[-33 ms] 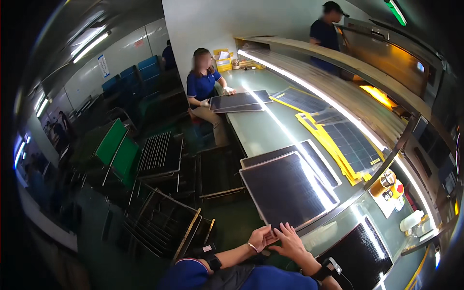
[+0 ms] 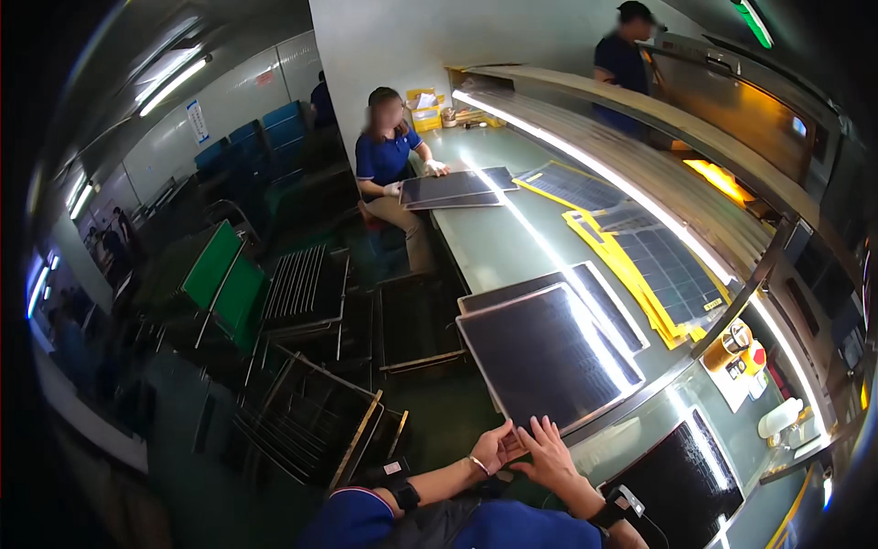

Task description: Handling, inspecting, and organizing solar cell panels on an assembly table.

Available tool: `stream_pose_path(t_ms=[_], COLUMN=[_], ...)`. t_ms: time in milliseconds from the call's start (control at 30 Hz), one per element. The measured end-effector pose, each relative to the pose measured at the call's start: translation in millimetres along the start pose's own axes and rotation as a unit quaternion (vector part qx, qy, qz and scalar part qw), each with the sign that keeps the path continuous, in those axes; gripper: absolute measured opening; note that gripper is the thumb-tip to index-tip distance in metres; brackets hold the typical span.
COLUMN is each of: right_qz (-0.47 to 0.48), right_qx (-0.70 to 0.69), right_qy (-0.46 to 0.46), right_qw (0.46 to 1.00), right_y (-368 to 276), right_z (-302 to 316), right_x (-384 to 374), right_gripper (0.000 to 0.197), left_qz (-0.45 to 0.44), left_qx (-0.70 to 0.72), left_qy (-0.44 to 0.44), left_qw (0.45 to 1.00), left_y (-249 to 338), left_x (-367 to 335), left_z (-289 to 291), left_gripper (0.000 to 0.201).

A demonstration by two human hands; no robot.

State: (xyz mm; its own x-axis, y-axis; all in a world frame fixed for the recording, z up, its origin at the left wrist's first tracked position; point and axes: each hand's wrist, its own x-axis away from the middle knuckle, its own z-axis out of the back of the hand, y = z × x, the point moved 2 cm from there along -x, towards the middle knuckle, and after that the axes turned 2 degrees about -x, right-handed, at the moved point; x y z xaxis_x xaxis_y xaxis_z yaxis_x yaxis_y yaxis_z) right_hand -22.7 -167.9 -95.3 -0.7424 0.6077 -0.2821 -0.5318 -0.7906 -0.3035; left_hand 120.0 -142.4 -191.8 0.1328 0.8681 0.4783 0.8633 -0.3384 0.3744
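Note:
A dark rectangular panel (image 2: 544, 357) with a pale rim lies aslant at the bench's front edge, overlapping a second dark panel (image 2: 599, 302) behind it. At its near corner is my left hand (image 2: 494, 448), palm turned inward, fingers partly bent, fingertips at the rim. Close beside it, my right hand (image 2: 549, 455) has its fingers stretched out and spread, the tips reaching the panel's near edge. Neither hand is wrapped round anything that I can make out. Whether the left fingertips pinch the rim is unclear.
Further along the bench (image 2: 521, 240), a seated co-worker (image 2: 386, 151) in white gloves handles another dark panel (image 2: 448, 188). Yellow-edged sheets (image 2: 654, 265) lie under the lit shelf. Right of me are a black panel (image 2: 681, 480) and a white bottle (image 2: 779, 418). Wire racks (image 2: 306, 412) stand left.
The view has shifted very slightly. My hands keep almost the same pose at the panel's near edge, and the panels look unmoved.

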Motion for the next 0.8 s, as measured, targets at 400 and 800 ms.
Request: stream_pose_path(t_ms=[400,800], right_qz=[0.009,-0.295], right_qx=[-0.098,-0.433], right_qy=[0.095,0.166], right_qw=[0.991,0.836], right_y=[5,26], right_z=[-25,-18], right_x=[-21,-29], right_gripper=[0.019,0.018], left_qz=[0.018,0.029], left_qx=[-0.059,-0.206], left_qy=[-0.067,-0.031], left_qw=[0.996,0.978], left_y=[38,64], left_x=[11,8], left_z=[5,-22], left_gripper=[0.036,0.027])
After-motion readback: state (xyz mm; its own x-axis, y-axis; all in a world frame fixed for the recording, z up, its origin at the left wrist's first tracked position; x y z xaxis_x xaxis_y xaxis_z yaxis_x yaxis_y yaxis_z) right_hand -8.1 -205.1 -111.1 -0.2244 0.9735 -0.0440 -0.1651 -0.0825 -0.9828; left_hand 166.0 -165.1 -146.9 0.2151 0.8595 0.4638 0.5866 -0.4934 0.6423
